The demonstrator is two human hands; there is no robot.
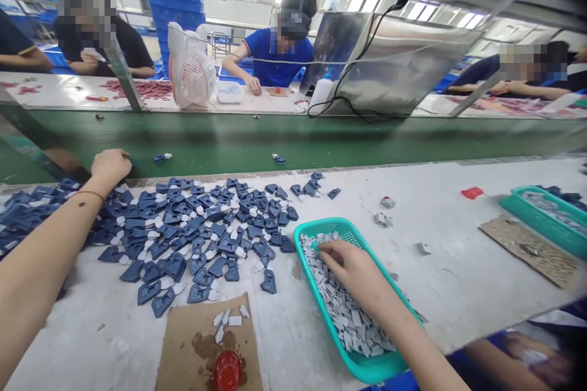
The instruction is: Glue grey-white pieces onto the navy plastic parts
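My left hand (111, 166) reaches out to the near edge of the green conveyor belt (215, 140). Its fingers are curled, and a sliver of dark blue plastic part (129, 163) shows at their tips. Below that arm spreads a heap of dark blue plastic parts (174, 266), many with white tabs. My right hand (346, 259) dips into a teal plastic basket (300, 229) full of small grey pieces (353, 317). Its fingers are bent together among them; what they pinch is hidden. Two blue parts with white tabs (278, 159) lie apart on the belt.
A cardboard sheet (181, 342) at the front bears a red cap (227, 371) and several pale pieces. At right are another teal basket (545, 211), a cardboard piece (527, 250) and a red scrap (472, 193). Co-workers sit across the belt; another's arm (499, 366) shows lower right.
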